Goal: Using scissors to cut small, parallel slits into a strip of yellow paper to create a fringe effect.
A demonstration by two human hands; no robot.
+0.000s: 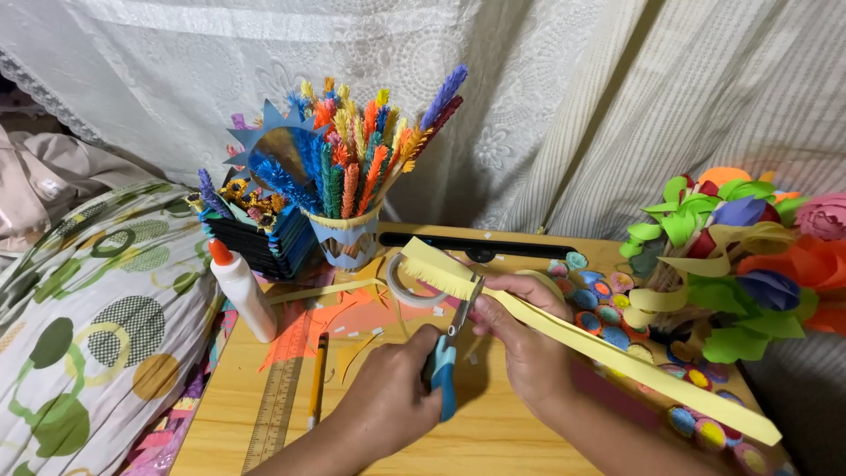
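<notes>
My left hand (pixel 386 398) grips blue-handled scissors (pixel 443 375), blades pointing up and away. The blade tips meet the edge of a long yellow paper strip (pixel 617 353), just beside its fringed end (pixel 430 267). My right hand (pixel 525 342) pinches the strip right next to the blades, thumb on top. From there the strip runs diagonally down to the lower right, over the wooden table (pixel 493 445). The fringed end sticks up to the upper left.
A white glue bottle (pixel 243 295) with an orange cap, a ruler (pixel 274 410) and a pencil (pixel 316 381) lie left. Behind stand a cup of fringed paper sticks (pixel 352 234), a tape roll (pixel 411 288) and a dark box (pixel 260 240). A paper flower bouquet (pixel 749 256) and coloured discs (pixel 601 306) sit right.
</notes>
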